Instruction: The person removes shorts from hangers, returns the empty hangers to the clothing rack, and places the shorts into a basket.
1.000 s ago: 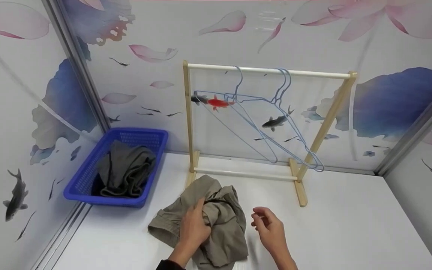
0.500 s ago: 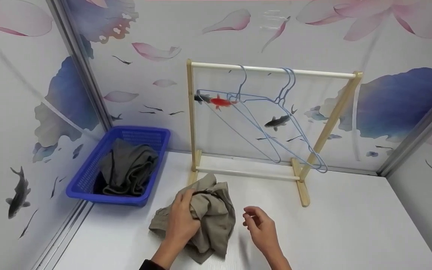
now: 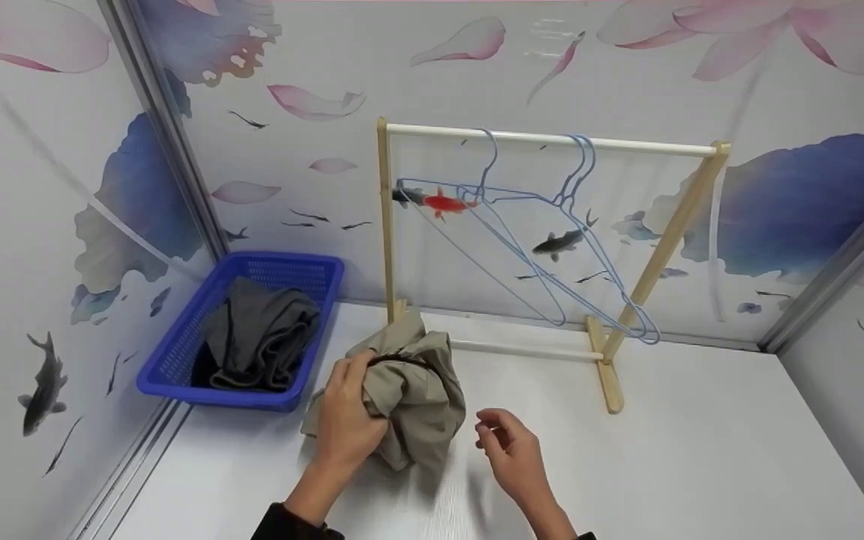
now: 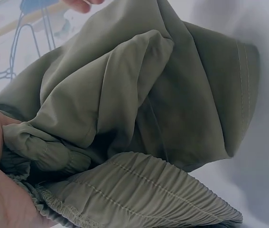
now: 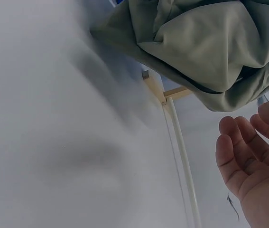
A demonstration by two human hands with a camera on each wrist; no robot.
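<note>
My left hand (image 3: 346,424) grips a bunched pair of olive-khaki shorts (image 3: 421,397) by the waist, holding them up over the white table. In the left wrist view the gathered elastic waistband (image 4: 139,192) fans out beside the palm, and a wide leg with a stitched hem (image 4: 243,90) hangs farther off. Part of the left fingers is hidden by the folds. To the right of the cloth, my right hand (image 3: 511,454) hovers with fingers loosely curled and nothing in them. The right wrist view shows its fingertips just apart from the lower folds.
At the left stands a blue plastic basket (image 3: 334,274) holding dark grey-green clothing (image 3: 259,337). Behind the shorts is a wooden rack with a white rail (image 3: 529,137), from which several blue wire hangers (image 3: 526,259) hang. Printed wall panels enclose the white table (image 3: 702,450).
The left hand has lifted the shorts off the table and moved them left and away from me, toward the rack. The right hand has drifted slightly left, still holding nothing.
</note>
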